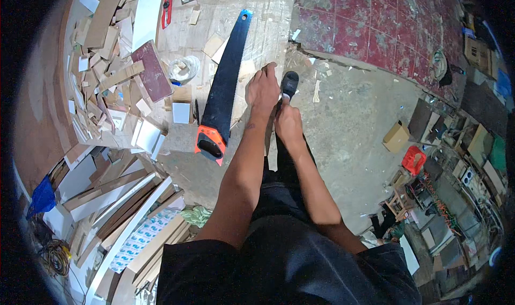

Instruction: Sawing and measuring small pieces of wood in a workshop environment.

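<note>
My left hand (263,88) is at the table's right edge, its fingers curled down over something mostly hidden beneath it. Just right of it and nearer to me, my right hand (288,123) is closed in a fist around something small that I cannot make out. A narrow wooden strip (272,155) shows between my forearms, running up toward both hands. Left of my left hand, a hand saw (222,79) lies on the worktable (268,23), its dark blade pointing away and its orange-and-black handle toward me. Beyond my right hand, a black shoe (290,80) shows on the floor.
Wood offcuts (102,63) heap up on the table's left side. Red-handled pliers (167,7), a clear round container (184,70) and a dark pen-like stick (197,111) lie on it too. Boards (123,219) lean at lower left. A red crate (413,160) and clutter stand right.
</note>
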`<control>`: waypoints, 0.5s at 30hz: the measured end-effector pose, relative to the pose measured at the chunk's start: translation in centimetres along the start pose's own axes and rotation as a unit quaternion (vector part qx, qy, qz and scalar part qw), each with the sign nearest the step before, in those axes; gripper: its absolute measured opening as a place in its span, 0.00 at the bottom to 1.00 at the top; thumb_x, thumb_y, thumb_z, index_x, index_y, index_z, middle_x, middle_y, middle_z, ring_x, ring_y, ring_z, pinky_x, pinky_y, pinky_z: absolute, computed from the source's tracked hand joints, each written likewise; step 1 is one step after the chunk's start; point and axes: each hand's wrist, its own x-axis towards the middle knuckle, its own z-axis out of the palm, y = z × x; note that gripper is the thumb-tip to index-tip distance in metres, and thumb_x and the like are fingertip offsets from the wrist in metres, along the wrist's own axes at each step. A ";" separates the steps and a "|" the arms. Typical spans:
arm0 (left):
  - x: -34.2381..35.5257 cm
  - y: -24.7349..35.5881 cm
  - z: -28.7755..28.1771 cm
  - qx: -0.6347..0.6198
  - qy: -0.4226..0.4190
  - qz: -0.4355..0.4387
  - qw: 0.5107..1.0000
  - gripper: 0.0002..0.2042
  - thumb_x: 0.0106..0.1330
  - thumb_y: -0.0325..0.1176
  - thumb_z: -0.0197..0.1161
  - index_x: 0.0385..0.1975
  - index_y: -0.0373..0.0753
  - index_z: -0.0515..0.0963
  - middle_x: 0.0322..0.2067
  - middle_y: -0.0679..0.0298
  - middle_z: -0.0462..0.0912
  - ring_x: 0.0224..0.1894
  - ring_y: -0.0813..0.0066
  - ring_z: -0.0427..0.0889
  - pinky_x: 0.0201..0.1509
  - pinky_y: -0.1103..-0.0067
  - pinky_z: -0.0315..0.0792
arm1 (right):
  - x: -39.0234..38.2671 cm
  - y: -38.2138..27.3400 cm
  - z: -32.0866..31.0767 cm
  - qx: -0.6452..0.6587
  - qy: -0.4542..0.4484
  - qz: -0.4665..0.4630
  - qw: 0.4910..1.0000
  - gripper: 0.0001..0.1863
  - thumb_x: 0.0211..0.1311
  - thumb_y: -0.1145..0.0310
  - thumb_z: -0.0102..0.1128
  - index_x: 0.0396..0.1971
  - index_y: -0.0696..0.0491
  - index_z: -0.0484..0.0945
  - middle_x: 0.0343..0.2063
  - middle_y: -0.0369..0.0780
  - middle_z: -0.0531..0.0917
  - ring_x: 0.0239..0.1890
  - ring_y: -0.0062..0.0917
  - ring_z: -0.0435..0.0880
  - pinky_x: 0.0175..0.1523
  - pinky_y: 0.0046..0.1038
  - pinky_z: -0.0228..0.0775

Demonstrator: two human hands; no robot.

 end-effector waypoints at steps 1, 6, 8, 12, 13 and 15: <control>0.0 -0.3 -0.1 0.004 0.011 0.004 1.000 0.13 0.70 0.30 0.50 0.53 0.43 0.69 0.37 0.54 0.83 0.42 0.55 0.81 0.44 0.63 0.75 | -0.6 -0.7 -0.2 -0.005 0.004 0.028 1.000 0.13 0.56 0.77 0.55 0.41 0.64 0.73 0.25 0.62 0.79 0.32 0.58 0.81 0.39 0.53 0.73; -0.1 -0.4 0.0 -0.009 0.021 0.000 1.000 0.15 0.67 0.28 0.52 0.53 0.43 0.69 0.39 0.54 0.83 0.43 0.56 0.81 0.45 0.63 0.75 | -1.2 -0.9 -0.8 0.049 0.021 -0.008 0.999 0.09 0.56 0.77 0.54 0.35 0.65 0.77 0.25 0.61 0.80 0.33 0.56 0.82 0.40 0.50 0.74; -0.1 -0.6 0.1 -0.012 0.028 0.006 1.000 0.15 0.67 0.28 0.54 0.53 0.43 0.69 0.38 0.54 0.82 0.43 0.55 0.81 0.44 0.63 0.75 | -1.5 -0.9 -0.9 0.024 0.001 0.050 0.998 0.08 0.62 0.75 0.51 0.33 0.66 0.75 0.25 0.62 0.79 0.34 0.58 0.80 0.39 0.52 0.71; 0.1 -0.1 0.2 -0.009 0.018 0.003 1.000 0.15 0.66 0.29 0.54 0.53 0.43 0.69 0.38 0.54 0.82 0.42 0.55 0.81 0.43 0.63 0.76 | -1.2 -0.2 0.5 -0.044 -0.007 0.046 0.998 0.08 0.61 0.75 0.50 0.35 0.65 0.72 0.26 0.62 0.80 0.34 0.57 0.82 0.40 0.51 0.75; 0.1 0.0 0.1 -0.006 0.013 0.005 1.000 0.16 0.66 0.29 0.54 0.53 0.43 0.69 0.38 0.55 0.82 0.42 0.55 0.81 0.43 0.63 0.76 | -1.2 -0.4 0.7 -0.031 0.013 0.054 0.998 0.07 0.61 0.75 0.51 0.32 0.65 0.71 0.25 0.63 0.79 0.33 0.58 0.81 0.39 0.52 0.73; 0.1 -0.2 -0.1 -0.002 0.009 0.006 1.000 0.16 0.66 0.29 0.54 0.53 0.43 0.69 0.38 0.55 0.82 0.42 0.55 0.81 0.43 0.63 0.76 | -1.6 -0.6 0.9 -0.017 0.033 0.061 0.997 0.07 0.61 0.74 0.52 0.30 0.65 0.71 0.25 0.64 0.78 0.33 0.60 0.80 0.38 0.54 0.71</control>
